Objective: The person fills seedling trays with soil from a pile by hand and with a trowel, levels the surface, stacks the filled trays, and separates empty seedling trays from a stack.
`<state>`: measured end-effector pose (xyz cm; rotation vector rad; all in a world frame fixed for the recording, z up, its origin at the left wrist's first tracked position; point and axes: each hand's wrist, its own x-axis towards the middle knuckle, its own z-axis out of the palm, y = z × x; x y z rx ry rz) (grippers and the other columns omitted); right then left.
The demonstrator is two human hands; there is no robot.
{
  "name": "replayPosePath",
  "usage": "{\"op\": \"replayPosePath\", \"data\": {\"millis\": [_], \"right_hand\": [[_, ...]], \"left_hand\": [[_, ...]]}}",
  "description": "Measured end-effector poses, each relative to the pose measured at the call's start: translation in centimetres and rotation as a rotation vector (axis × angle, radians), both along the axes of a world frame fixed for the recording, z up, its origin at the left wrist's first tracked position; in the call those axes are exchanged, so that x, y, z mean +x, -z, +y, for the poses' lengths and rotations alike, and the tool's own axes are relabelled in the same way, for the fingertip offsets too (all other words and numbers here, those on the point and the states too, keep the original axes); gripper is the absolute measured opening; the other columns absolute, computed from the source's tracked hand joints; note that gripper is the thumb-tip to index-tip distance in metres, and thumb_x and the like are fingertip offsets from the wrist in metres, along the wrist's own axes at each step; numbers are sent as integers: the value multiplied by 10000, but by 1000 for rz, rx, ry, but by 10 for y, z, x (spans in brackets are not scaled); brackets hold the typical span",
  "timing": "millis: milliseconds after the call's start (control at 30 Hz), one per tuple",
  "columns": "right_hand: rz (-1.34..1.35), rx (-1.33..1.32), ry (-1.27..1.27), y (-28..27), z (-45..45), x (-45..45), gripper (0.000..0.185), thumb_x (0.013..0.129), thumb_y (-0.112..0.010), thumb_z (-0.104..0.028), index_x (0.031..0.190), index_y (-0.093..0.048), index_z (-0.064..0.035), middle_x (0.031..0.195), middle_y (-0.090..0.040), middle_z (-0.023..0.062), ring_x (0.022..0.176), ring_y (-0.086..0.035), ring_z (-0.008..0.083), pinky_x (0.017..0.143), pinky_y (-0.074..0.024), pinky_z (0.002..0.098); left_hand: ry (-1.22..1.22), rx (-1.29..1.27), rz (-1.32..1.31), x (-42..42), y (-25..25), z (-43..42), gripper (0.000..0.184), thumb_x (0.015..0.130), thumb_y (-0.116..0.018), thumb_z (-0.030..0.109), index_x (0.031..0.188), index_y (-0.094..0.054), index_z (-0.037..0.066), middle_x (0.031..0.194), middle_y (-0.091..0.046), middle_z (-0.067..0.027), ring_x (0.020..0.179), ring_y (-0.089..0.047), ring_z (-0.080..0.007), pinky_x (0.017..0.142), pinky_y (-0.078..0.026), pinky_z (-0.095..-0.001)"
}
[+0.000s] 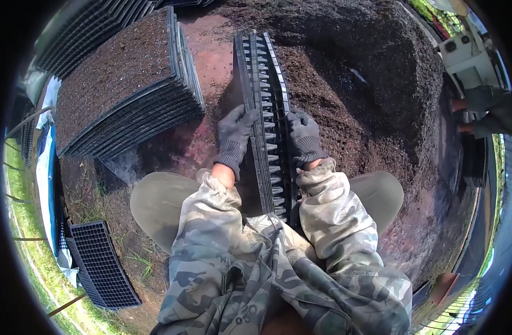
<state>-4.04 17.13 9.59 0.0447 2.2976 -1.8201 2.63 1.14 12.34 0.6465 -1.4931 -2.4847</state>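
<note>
Black trays (261, 84) stand on edge between the hands, equally near each, long axis running twelve to six o'clock. The left hand (234, 135) curls its fingers (248, 119) around their nine-o'clock side; the right hand (304, 135) grips the three-o'clock side. At ten o'clock, a tray stack (155, 106) holds brown soil (122, 61).

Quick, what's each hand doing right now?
Left hand: closed, holding the left side of the trays.
Right hand: closed, holding their right side.

Dark grey gloves (235, 133) (ribbed cuffs (229, 154)); camouflage jacket (239, 279), bunched sleeves (337, 195); olive legwear (160, 198).
</note>
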Motion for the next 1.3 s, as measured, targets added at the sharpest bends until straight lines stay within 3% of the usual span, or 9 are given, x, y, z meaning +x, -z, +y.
{"op": "replayPosePath", "data": {"millis": [100,200,433,667,767,833,967,1000,1300], "right_hand": [[387,318,2,-7,-19,23,249,889,-607,-191,905,-659,51,1098,-611,79,890,-574,124,762,-464,261],[94,93,85,4,20,-5,261,879,-615,-194,913,-656,61,1093,-612,93,962,-577,152,825,-453,279],[218,181,253,-52,70,-29,229,850,-637,-182,901,-680,37,1125,-608,77,1005,-589,194,867,-458,307],[195,249,220,-75,114,-16,233,872,-623,-207,918,-663,18,1119,-573,79,1008,-565,199,858,-460,304],[413,416,170,-57,104,7,204,867,-632,-183,846,-641,20,1109,-567,81,985,-556,189,831,-457,297],[325,313,228,-57,124,5,216,846,-630,-183,829,-641,32,1097,-568,140,1014,-549,261,866,-451,344],[261,220,336,-68,168,-5,214,842,-629,-174,842,-655,38,1057,-608,109,988,-560,237,853,-450,332],[307,279,313,-64,171,-7,224,871,-634,-186,913,-658,32,1110,-595,73,944,-578,160,813,-465,279],[215,137,385,-47,178,-19,222,876,-635,-195,924,-673,19,1111,-602,70,958,-588,150,840,-464,265]], "left_hand": [[11,-343,3,-10,28,10,360,828,-702,235,1081,-642,-13,896,-666,-28,758,-604,-72,665,-484,-215],[15,-149,-44,-6,-8,9,336,830,-684,216,1072,-646,-13,879,-663,-34,724,-594,-78,647,-483,-212],[-25,-83,31,-10,-62,28,240,898,-612,190,1044,-644,2,876,-641,-37,733,-587,-118,666,-489,-235],[14,-19,104,-32,-28,57,260,901,-610,129,1116,-611,-17,927,-661,-42,769,-620,-112,702,-515,-243],[64,-114,129,-36,-14,84,244,907,-601,125,1101,-619,-22,925,-660,-42,754,-612,-96,676,-512,-232],[78,-42,157,-36,-13,89,225,909,-602,138,1064,-628,-23,896,-659,-35,723,-607,-91,641,-507,-217],[74,76,108,-39,-25,87,199,902,-615,148,1017,-637,-12,823,-656,-27,663,-605,-92,605,-511,-214],[65,41,118,-39,-26,88,194,901,-603,167,1003,-639,5,838,-651,-24,680,-605,-100,627,-515,-228],[99,-89,190,-37,-35,91,229,922,-605,208,1026,-629,6,869,-650,-23,715,-602,-99,657,-503,-223]]}}
